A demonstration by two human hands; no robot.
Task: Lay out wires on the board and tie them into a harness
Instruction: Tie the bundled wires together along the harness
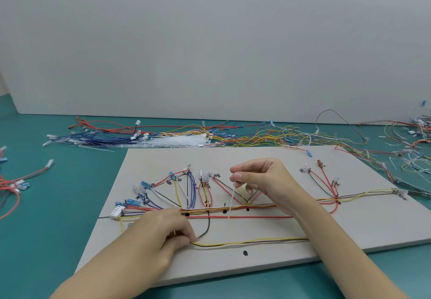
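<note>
Left hand [169,227]: curled, pinching thin yellow and brown wires [251,242] at board's 6 o'clock edge.
Bundle [261,206]: round, multicoloured, long axis 9 to 3 across flat grey board [268,156].
Right hand [263,179]: pinches slim white tie [232,199], upright, looped round bundle.

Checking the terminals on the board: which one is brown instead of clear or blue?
The brown terminal at the board's far right edge, on red wires.

Wiring workshop bench: marked harness board [268,156], loose wire heaps [245,135].
</note>
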